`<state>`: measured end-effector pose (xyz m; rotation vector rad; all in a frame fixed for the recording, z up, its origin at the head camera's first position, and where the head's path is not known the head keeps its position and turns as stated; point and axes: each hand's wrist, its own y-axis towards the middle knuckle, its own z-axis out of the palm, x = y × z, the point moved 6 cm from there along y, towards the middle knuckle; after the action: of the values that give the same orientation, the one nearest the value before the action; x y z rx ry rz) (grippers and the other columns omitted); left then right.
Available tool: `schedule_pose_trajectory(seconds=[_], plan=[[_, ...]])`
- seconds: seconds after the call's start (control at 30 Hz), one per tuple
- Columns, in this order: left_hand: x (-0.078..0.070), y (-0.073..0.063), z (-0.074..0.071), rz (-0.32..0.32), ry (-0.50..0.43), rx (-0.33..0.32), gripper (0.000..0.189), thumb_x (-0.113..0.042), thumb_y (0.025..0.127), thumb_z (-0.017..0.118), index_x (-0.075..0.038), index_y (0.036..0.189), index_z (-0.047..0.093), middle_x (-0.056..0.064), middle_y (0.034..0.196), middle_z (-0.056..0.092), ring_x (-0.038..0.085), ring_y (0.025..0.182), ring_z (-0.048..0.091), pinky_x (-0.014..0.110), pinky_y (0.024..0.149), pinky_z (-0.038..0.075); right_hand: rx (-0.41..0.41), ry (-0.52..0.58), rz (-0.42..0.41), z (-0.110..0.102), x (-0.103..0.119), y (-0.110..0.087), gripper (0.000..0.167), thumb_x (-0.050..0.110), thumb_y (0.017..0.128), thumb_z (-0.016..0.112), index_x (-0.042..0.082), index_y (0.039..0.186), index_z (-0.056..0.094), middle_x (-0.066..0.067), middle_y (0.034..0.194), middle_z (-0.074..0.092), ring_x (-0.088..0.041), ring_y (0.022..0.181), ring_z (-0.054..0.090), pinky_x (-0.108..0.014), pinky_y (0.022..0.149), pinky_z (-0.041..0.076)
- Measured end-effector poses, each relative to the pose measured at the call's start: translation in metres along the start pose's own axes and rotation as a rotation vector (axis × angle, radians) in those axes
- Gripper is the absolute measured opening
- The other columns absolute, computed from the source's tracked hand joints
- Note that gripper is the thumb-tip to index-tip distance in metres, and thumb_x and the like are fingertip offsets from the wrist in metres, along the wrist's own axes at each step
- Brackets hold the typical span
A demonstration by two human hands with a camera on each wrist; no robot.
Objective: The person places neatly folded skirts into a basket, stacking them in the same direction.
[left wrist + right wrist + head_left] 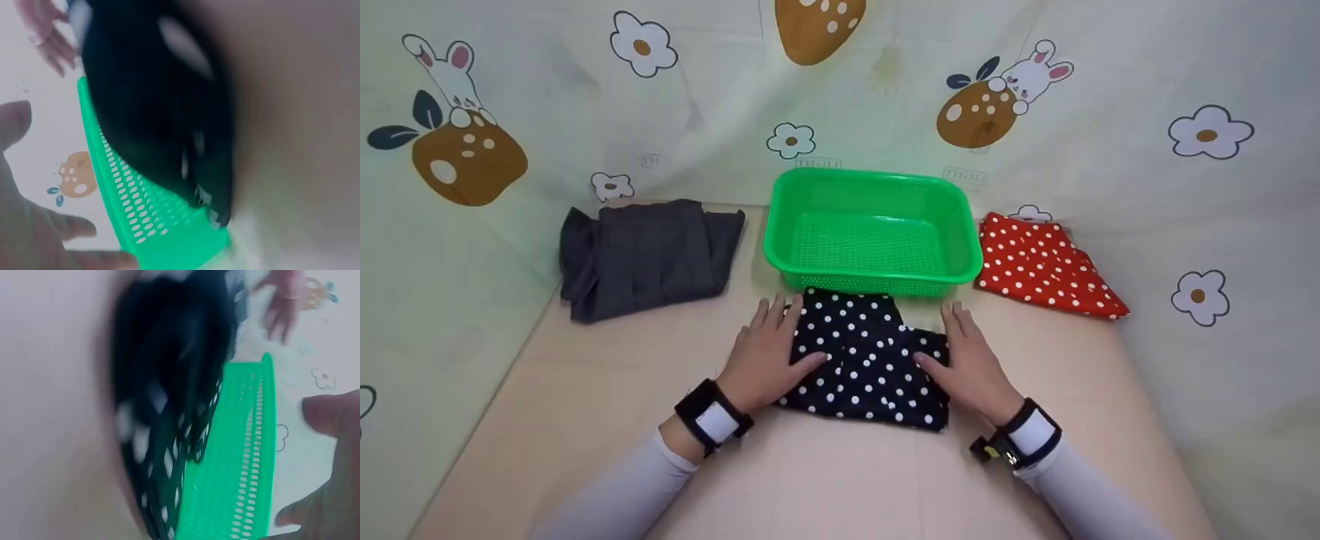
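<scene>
A folded black cloth with white polka dots [862,360] lies on the table in front of the green basket. At its left side is my left hand [765,358], fingers extended forward and thumb over the cloth in the head view. My right hand [971,367] mirrors it at the right edge, its thumb also over the fabric. Both wrist views show fingers spread and apart from each other, with the dark cloth [152,101] blurred beside the left hand [39,225]. The cloth [169,382] also appears close by the right hand [332,478]. Neither hand grips anything.
The green basket [874,281], with perforated sides, stands behind the black cloth. Folded dark grey cloth [652,255] lies to its left, and a folded red polka-dot cloth [1039,266] touches or nearly touches its right side. A printed curtain [877,105] hangs around the table.
</scene>
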<state>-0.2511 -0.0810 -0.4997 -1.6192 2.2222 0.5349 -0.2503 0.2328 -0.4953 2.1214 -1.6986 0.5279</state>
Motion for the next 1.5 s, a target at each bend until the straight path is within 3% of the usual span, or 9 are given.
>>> schedule_pose_trajectory(seconds=[0.2,0.37,0.53,0.63,0.77,0.9,1.07,1.2,1.5], plan=[[0.011,-0.001,0.0,-0.119,-0.312,0.055,0.088,-0.047,0.099,0.07,-0.006,0.166,0.031,0.025,0.168,0.037,0.043,0.156,0.037,0.06,0.128,0.031,0.053,0.466,0.232,0.002,-0.021,-0.004,0.077,0.027,0.102,0.067,0.0,0.164,0.031,-0.027,0.168,0.035,-0.046,0.152,0.042,-0.058,0.125,0.036],[0.026,0.003,-0.005,-0.244,-0.518,0.074,0.079,-0.039,0.1,0.07,-0.007,0.163,0.037,0.024,0.163,0.046,0.041,0.15,0.048,0.057,0.124,0.038,0.027,0.868,0.421,-0.001,-0.04,-0.002,0.071,0.017,0.103,0.059,-0.003,0.164,0.026,-0.027,0.154,0.045,-0.031,0.122,0.064,-0.042,0.102,0.059],[0.042,0.007,-0.002,-0.37,-0.705,0.123,0.078,-0.034,0.1,0.068,-0.002,0.162,0.033,0.031,0.153,0.051,0.041,0.13,0.064,0.049,0.104,0.058,0.075,1.162,0.531,0.001,-0.054,-0.003,0.067,0.014,0.105,0.057,-0.003,0.16,0.022,-0.012,0.121,0.061,-0.018,0.09,0.07,-0.035,0.085,0.064],[0.047,0.005,0.006,-0.435,-0.836,0.163,0.078,-0.03,0.1,0.068,0.003,0.161,0.031,0.029,0.144,0.056,0.032,0.107,0.073,0.041,0.086,0.065,0.151,1.25,0.503,0.006,-0.055,-0.003,0.038,0.009,0.104,0.056,-0.003,0.137,0.042,-0.006,0.1,0.067,-0.017,0.083,0.071,-0.036,0.082,0.064],[0.051,0.002,0.019,-0.514,-0.956,0.206,0.076,-0.028,0.099,0.067,0.006,0.157,0.033,0.021,0.129,0.063,0.02,0.088,0.073,0.035,0.075,0.066,0.287,1.314,0.419,0.017,-0.05,-0.004,0.01,0.004,0.104,0.053,0.002,0.113,0.057,-0.004,0.091,0.075,-0.018,0.083,0.074,-0.036,0.082,0.064],[0.049,0.0,0.031,-0.544,-1.021,0.236,0.063,-0.026,0.099,0.067,0.008,0.147,0.045,0.013,0.113,0.068,0.017,0.085,0.073,0.033,0.073,0.066,0.345,1.332,0.392,0.028,-0.043,-0.007,0.02,0.003,0.102,0.057,-0.001,0.122,0.061,-0.006,0.101,0.078,-0.018,0.089,0.076,-0.034,0.085,0.064],[0.04,-0.003,0.043,-0.461,-1.121,0.271,0.051,-0.018,0.096,0.068,0.011,0.136,0.054,0.011,0.108,0.073,0.017,0.088,0.076,0.031,0.077,0.065,0.34,1.32,0.385,0.044,-0.033,-0.012,0.042,-0.001,0.096,0.063,-0.005,0.137,0.054,-0.007,0.115,0.077,-0.019,0.105,0.075,-0.033,0.095,0.062],[0.035,-0.005,0.049,-0.375,-1.099,0.246,0.053,-0.01,0.09,0.072,0.01,0.136,0.055,0.013,0.114,0.075,0.016,0.093,0.075,0.028,0.082,0.062,0.315,1.266,0.382,0.054,-0.03,-0.015,0.053,-0.003,0.091,0.067,-0.005,0.141,0.053,-0.007,0.118,0.076,-0.02,0.109,0.074,-0.034,0.096,0.062],[0.035,-0.005,0.05,-0.332,-1.063,0.218,0.059,-0.004,0.088,0.072,0.01,0.141,0.051,0.021,0.125,0.073,0.018,0.098,0.075,0.03,0.088,0.063,0.24,1.178,0.367,0.056,-0.032,-0.01,0.056,-0.007,0.082,0.072,-0.006,0.137,0.057,-0.007,0.114,0.077,-0.021,0.105,0.076,-0.036,0.092,0.063]])
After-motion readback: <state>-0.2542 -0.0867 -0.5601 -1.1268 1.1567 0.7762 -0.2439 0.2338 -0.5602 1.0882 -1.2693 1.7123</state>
